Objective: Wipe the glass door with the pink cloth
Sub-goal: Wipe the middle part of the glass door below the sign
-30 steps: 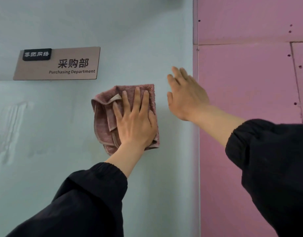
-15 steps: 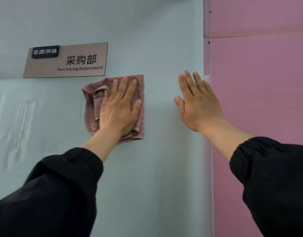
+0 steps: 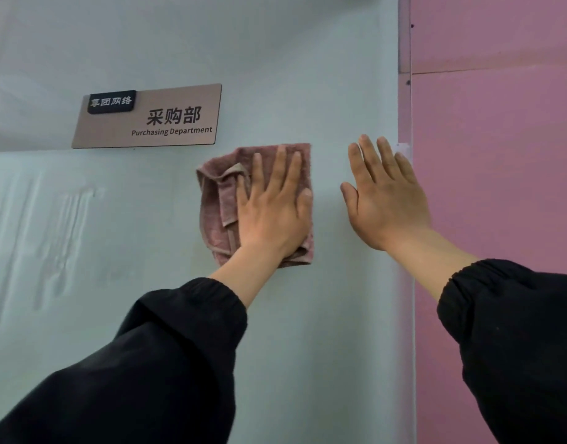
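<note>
Pressing pink cloth on glass, seemingly.

Bare glass door below and leftward; sign close above-left, pink wall rightward.

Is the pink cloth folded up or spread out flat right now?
Folded. The pink cloth shows layered edges and a hem flap left of the left hand, which presses it flat against the glass door.

Dusty pink cloth, pale blue-green glass door, brown sign, black sleeves, pink wall
</note>
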Action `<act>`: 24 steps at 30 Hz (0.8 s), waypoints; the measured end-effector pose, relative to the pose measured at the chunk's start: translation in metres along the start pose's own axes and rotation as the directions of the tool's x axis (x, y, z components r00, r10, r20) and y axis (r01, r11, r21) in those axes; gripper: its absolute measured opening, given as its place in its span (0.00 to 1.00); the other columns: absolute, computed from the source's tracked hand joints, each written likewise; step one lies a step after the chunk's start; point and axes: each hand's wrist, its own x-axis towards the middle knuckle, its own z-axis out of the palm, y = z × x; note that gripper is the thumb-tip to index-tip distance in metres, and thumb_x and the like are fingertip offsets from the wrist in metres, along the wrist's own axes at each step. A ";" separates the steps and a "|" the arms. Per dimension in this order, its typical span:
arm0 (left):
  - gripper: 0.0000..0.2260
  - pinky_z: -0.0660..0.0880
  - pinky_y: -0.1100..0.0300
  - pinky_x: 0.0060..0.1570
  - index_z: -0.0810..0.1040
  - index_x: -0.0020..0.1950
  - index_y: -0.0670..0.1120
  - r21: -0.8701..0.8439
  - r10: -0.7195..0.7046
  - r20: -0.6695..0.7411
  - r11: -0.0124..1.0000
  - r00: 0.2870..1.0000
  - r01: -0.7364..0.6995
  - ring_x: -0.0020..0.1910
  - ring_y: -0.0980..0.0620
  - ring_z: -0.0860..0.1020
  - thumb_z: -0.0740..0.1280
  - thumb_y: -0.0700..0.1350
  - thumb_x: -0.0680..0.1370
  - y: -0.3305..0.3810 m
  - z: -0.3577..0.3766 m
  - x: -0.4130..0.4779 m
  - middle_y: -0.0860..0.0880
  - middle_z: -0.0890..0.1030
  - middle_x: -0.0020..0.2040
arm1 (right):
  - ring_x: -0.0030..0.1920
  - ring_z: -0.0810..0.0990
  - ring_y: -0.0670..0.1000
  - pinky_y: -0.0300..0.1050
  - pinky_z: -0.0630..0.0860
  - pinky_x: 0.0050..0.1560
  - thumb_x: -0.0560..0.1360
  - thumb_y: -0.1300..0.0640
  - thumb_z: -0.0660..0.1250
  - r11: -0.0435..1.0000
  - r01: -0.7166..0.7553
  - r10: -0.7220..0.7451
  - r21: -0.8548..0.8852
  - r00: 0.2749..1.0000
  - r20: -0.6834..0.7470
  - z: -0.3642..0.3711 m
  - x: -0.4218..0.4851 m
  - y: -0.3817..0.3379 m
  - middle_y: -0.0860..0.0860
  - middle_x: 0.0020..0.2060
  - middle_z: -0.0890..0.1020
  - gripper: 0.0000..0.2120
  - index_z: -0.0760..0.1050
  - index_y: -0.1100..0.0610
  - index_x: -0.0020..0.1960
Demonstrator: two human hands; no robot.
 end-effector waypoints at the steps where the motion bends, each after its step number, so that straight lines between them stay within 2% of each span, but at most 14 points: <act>1: 0.26 0.41 0.42 0.74 0.45 0.79 0.55 0.011 0.030 0.000 0.999 1.000 -0.030 0.78 0.45 0.41 0.46 0.57 0.82 0.006 0.001 0.000 0.55 0.44 0.80 | 0.78 0.42 0.55 0.51 0.40 0.76 0.83 0.46 0.44 1.000 0.002 -0.002 0.000 1.000 -0.003 0.000 0.000 0.000 0.53 0.79 0.46 0.29 0.45 0.57 0.79; 6: 0.25 0.42 0.44 0.74 0.46 0.79 0.59 -0.007 0.162 0.046 0.987 0.986 -0.162 0.78 0.50 0.42 0.47 0.59 0.82 -0.029 -0.006 0.007 0.57 0.44 0.80 | 0.78 0.42 0.54 0.49 0.40 0.75 0.83 0.46 0.43 1.000 0.003 -0.003 -0.011 1.000 0.001 0.000 0.000 0.003 0.52 0.79 0.46 0.28 0.45 0.56 0.79; 14: 0.25 0.44 0.43 0.74 0.48 0.79 0.59 0.012 0.044 0.035 0.999 0.998 -0.045 0.78 0.51 0.45 0.49 0.58 0.82 -0.129 -0.021 0.018 0.56 0.46 0.80 | 0.78 0.48 0.57 0.50 0.43 0.75 0.78 0.43 0.37 1.000 -0.018 0.018 -0.015 1.000 -0.017 0.003 0.000 -0.001 0.54 0.79 0.52 0.33 0.51 0.58 0.79; 19: 0.25 0.44 0.42 0.74 0.46 0.79 0.57 -0.001 -0.013 0.012 1.000 1.000 0.013 0.78 0.47 0.43 0.48 0.56 0.83 -0.117 -0.016 0.015 0.54 0.45 0.80 | 0.78 0.51 0.59 0.55 0.48 0.75 0.79 0.44 0.39 1.000 -0.016 0.016 0.000 0.999 -0.036 0.005 0.001 -0.003 0.56 0.78 0.54 0.33 0.53 0.60 0.78; 24: 0.25 0.41 0.38 0.73 0.45 0.79 0.55 -0.046 -0.092 0.010 0.995 0.996 0.092 0.78 0.43 0.40 0.46 0.56 0.82 -0.076 -0.010 0.007 0.54 0.43 0.80 | 0.78 0.51 0.59 0.52 0.46 0.75 0.79 0.44 0.40 1.000 -0.024 0.024 0.003 0.998 -0.058 0.005 0.000 -0.003 0.55 0.78 0.55 0.32 0.54 0.59 0.78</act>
